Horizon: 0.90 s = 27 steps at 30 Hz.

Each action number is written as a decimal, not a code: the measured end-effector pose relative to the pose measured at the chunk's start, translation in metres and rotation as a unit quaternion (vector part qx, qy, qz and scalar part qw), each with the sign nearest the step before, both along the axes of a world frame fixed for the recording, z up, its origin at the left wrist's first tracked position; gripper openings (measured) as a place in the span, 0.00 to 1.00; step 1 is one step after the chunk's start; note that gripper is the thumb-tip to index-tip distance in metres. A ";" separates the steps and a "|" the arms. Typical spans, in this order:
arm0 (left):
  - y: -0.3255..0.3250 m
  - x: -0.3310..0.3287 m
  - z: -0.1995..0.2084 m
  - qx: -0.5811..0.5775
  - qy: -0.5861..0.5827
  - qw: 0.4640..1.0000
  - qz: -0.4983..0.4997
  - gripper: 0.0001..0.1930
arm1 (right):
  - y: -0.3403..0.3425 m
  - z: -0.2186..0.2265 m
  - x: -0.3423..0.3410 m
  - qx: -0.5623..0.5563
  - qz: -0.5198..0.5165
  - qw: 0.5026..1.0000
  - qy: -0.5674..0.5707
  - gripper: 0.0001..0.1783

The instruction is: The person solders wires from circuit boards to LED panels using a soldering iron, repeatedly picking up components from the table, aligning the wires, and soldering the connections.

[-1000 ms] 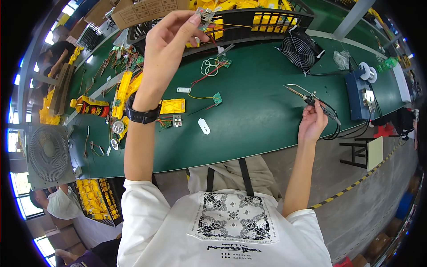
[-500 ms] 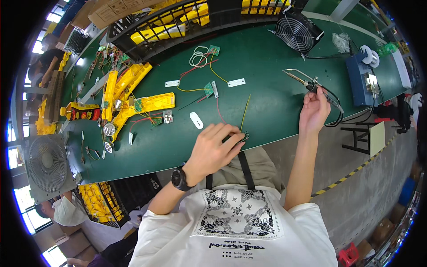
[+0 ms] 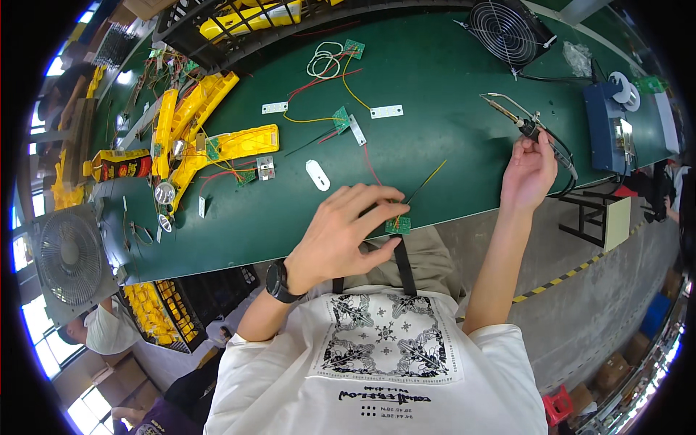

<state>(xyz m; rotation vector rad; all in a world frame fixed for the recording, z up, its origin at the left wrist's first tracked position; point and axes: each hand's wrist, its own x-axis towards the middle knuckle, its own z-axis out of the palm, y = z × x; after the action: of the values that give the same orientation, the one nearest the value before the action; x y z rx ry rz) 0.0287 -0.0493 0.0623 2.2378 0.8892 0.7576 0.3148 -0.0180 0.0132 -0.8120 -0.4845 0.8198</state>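
At the table's near edge, a small green circuit board lies face up beneath my left hand. The thumb is spread away from the board, while the index finger bends over its far side by the wires. A dark, yellow-tipped wire and a red wire run outward from there. On the right, my right hand is closed around the handle of a soldering iron, whose thin metal tube runs alongside the tip. The iron points up and left, apart from the board.
Wired boards with white LED strips lie ahead, near a white oval plate. Yellow housings are at left. A black fan, blue soldering unit and solder spool stand right. A black crate is behind.
My left thumb and fingers have parted, and the board, pinched and tilted before, now lies flatter. The wire has swung to the right. My right hand still holds the soldering iron.
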 end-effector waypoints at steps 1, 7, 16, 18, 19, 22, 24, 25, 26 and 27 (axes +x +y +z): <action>0.000 0.000 -0.001 -0.001 0.001 1.000 0.001 0.11 | 0.000 0.002 -0.001 -0.004 -0.009 1.000 0.002 0.10; 0.014 0.029 -0.004 0.015 0.057 0.985 0.162 0.09 | 0.001 0.002 -0.002 0.008 0.014 1.000 0.005 0.10; 0.015 0.055 -0.024 0.056 0.132 0.981 0.129 0.09 | 0.001 -0.003 0.001 0.005 0.000 1.000 0.024 0.10; 0.011 0.052 -0.020 0.080 0.118 0.983 0.115 0.08 | 0.000 -0.003 0.000 0.011 0.009 1.000 0.020 0.10; 0.009 0.051 -0.018 0.079 0.118 0.983 0.116 0.08 | 0.000 -0.001 0.000 0.013 0.012 1.000 0.021 0.10; 0.003 0.043 -0.017 0.076 0.039 0.985 0.152 0.08 | 0.001 -0.003 0.001 0.013 0.015 1.000 0.021 0.10; 0.000 0.041 -0.025 -0.002 -0.044 0.977 0.209 0.09 | 0.001 -0.003 0.002 0.011 0.015 1.000 0.019 0.10; 0.000 0.040 -0.025 -0.002 -0.045 0.976 0.212 0.09 | 0.001 -0.004 0.002 0.008 0.009 1.000 0.027 0.10; 0.000 0.039 -0.026 -0.009 -0.037 0.968 0.249 0.08 | 0.001 -0.004 0.002 0.006 0.003 0.999 0.033 0.10; 0.000 0.038 -0.027 -0.015 -0.030 0.958 0.286 0.06 | 0.002 -0.006 0.002 0.006 0.005 0.999 0.032 0.10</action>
<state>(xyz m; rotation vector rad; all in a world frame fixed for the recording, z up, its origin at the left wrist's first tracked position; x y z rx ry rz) 0.0670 -0.0494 0.0355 1.9227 1.5348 1.0458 0.3166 -0.0164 0.0076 -0.7704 -0.4359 0.8500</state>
